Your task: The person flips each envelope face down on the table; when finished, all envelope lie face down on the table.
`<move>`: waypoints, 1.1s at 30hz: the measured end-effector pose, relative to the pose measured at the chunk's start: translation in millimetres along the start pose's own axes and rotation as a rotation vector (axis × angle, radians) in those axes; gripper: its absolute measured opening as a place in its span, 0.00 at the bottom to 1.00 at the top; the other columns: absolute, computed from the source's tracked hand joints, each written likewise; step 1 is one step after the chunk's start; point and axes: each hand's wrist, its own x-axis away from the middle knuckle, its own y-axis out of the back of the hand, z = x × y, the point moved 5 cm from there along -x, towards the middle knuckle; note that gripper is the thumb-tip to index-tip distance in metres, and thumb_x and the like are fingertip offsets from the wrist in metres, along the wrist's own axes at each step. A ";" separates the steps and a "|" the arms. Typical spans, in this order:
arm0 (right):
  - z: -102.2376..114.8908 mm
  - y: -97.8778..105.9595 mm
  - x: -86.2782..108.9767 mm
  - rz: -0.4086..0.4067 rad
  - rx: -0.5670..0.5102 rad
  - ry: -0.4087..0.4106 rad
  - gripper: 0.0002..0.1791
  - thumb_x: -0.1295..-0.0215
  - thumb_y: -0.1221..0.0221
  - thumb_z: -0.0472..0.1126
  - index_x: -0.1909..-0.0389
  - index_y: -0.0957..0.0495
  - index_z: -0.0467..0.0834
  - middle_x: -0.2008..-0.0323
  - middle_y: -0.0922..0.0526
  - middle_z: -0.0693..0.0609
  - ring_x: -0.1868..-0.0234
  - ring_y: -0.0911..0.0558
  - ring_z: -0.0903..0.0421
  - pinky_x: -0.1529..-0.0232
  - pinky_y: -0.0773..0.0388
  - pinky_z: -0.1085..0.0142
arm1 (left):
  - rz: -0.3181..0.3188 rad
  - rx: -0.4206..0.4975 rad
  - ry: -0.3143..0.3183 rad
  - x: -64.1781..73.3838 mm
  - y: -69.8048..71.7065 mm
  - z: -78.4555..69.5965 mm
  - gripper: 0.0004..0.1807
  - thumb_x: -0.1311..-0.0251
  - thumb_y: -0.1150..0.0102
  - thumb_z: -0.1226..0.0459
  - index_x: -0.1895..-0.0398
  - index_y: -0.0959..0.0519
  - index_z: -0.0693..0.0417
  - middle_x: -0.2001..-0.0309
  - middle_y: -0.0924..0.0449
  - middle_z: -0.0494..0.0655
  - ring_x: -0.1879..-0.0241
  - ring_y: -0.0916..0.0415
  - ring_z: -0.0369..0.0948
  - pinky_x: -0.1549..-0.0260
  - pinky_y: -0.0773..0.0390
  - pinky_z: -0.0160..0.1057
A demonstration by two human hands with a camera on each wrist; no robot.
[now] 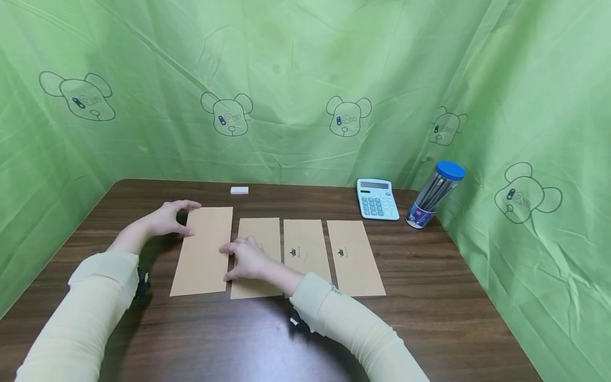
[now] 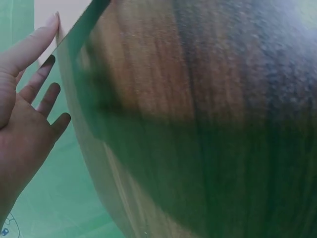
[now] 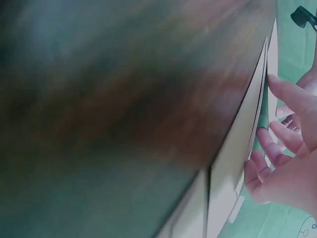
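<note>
A plain tan paper envelope, leftmost in a row, lies between both hands and looks slightly larger than its neighbours. At its upper left edge, my left hand has the thumb on the face; the left wrist view shows a fingertip beneath the edge. My right hand grips the right edge, index finger above and thumb lower down. Under that hand lies a second envelope, partly covered. Farther right are a third envelope and a fourth envelope, each printed with a small black crown.
A light blue calculator sits at the back right, beside a blue-lidded clear tube of dark sticks. Toward the back edge lies a small white block. Green curtain surrounds the brown wooden table.
</note>
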 end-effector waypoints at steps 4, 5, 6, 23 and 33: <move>2.3 -0.2 0.9 0.027 0.054 0.019 0.39 0.58 0.28 0.58 0.41 0.26 0.58 0.47 0.26 0.60 0.51 0.33 0.60 0.56 0.37 0.69 | 0.000 -0.025 0.013 1.7 -3.7 4.4 0.43 0.55 0.27 0.54 0.36 0.36 0.57 0.41 0.34 0.65 0.37 0.48 0.63 0.43 0.48 0.68; 2.7 -0.7 1.0 0.036 0.068 0.026 0.38 0.58 0.28 0.58 0.41 0.26 0.58 0.47 0.26 0.60 0.51 0.33 0.60 0.56 0.38 0.69 | 0.000 -0.034 0.012 2.2 -4.6 5.1 0.42 0.55 0.27 0.54 0.36 0.35 0.57 0.43 0.34 0.65 0.38 0.48 0.64 0.44 0.48 0.68; 2.9 -1.1 1.1 0.043 0.082 0.034 0.38 0.58 0.28 0.59 0.41 0.26 0.58 0.46 0.27 0.60 0.51 0.33 0.60 0.56 0.38 0.69 | 0.001 -0.044 0.012 2.8 -5.5 5.4 0.42 0.55 0.27 0.54 0.37 0.35 0.57 0.44 0.33 0.65 0.39 0.48 0.64 0.45 0.47 0.68; -5.7 -3.3 4.7 0.094 0.107 0.163 0.38 0.54 0.31 0.61 0.39 0.28 0.57 0.41 0.31 0.58 0.48 0.36 0.60 0.52 0.38 0.70 | 0.029 -0.165 0.015 3.5 -11.5 2.8 0.42 0.55 0.28 0.49 0.38 0.32 0.59 0.40 0.39 0.67 0.42 0.48 0.66 0.51 0.43 0.71; -9.4 19.6 23.2 0.085 0.045 0.266 0.40 0.52 0.30 0.55 0.36 0.32 0.52 0.40 0.29 0.54 0.40 0.33 0.56 0.38 0.36 0.66 | -0.021 -0.221 -0.007 -2.5 -10.4 -19.0 0.43 0.56 0.28 0.49 0.37 0.32 0.58 0.38 0.40 0.66 0.41 0.48 0.66 0.49 0.47 0.70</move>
